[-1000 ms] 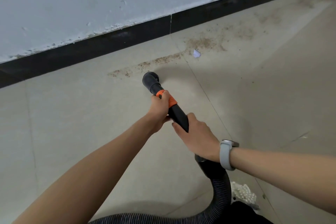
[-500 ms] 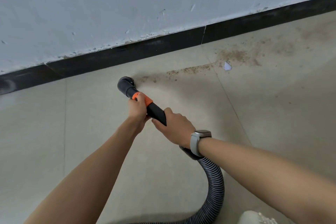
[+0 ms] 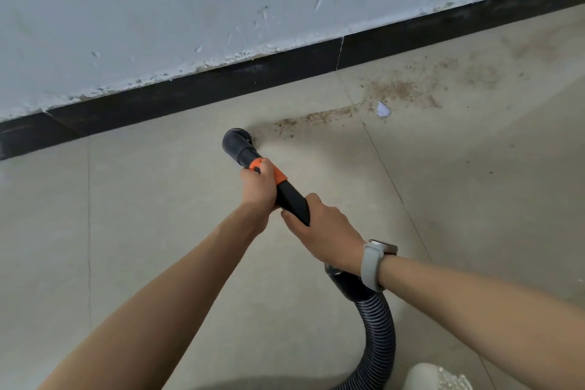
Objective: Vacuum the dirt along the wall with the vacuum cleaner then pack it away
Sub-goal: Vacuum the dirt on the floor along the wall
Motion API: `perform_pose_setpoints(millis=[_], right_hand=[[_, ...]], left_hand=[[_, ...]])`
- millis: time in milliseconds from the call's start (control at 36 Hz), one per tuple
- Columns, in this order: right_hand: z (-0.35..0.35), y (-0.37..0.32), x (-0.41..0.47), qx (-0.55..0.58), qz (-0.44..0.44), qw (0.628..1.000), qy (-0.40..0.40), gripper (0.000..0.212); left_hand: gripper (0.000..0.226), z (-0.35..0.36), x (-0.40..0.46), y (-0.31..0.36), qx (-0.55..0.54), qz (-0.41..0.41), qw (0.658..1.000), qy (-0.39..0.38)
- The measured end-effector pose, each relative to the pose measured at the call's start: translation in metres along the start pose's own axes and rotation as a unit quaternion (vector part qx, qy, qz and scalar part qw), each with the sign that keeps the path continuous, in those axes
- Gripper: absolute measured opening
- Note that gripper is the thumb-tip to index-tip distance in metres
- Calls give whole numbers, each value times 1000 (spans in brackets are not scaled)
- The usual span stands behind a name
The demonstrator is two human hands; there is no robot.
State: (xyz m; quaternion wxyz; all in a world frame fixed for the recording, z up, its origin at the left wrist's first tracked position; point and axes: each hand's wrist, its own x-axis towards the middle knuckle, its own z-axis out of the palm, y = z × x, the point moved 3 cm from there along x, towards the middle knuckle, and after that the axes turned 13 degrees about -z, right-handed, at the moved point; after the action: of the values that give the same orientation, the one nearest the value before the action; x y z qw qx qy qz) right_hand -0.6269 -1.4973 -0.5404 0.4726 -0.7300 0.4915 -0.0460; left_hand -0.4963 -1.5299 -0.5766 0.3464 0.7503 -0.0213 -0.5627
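A: Where is the vacuum nozzle [image 3: 236, 145]?

B: Down on the tiled floor [image 3: 158, 215], at the left end of the brown dirt [image 3: 319, 120] trail, near the black baseboard [image 3: 202, 90].

A: And the 2 hands?

B: The left hand [image 3: 258, 190] grips the black wand [image 3: 291, 199] at its orange collar [image 3: 277, 175]. The right hand [image 3: 326, 233], with a grey watch [image 3: 375, 263] on the wrist, holds it just behind.

A: The hose [image 3: 378, 336]?

B: It curves down from the right wrist. A white paper scrap [image 3: 383, 109] lies in the dirt.
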Motion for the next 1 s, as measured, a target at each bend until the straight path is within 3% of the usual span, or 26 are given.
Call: perform_pose_setpoints(millis=[361,722,1000], right_hand=[[14,-47,29,-29,-18,999,-2,39],[40,-86,12,-127,22,992,-10,41],[25,-95,38,-58,5,998,-25,41]], left_hand=[[43,-44,16,32,-3,-9,999,-31],[27,-83,3,17,-58,-10,995,-80],[27,-85,16,43,-57,-8,997,-61]])
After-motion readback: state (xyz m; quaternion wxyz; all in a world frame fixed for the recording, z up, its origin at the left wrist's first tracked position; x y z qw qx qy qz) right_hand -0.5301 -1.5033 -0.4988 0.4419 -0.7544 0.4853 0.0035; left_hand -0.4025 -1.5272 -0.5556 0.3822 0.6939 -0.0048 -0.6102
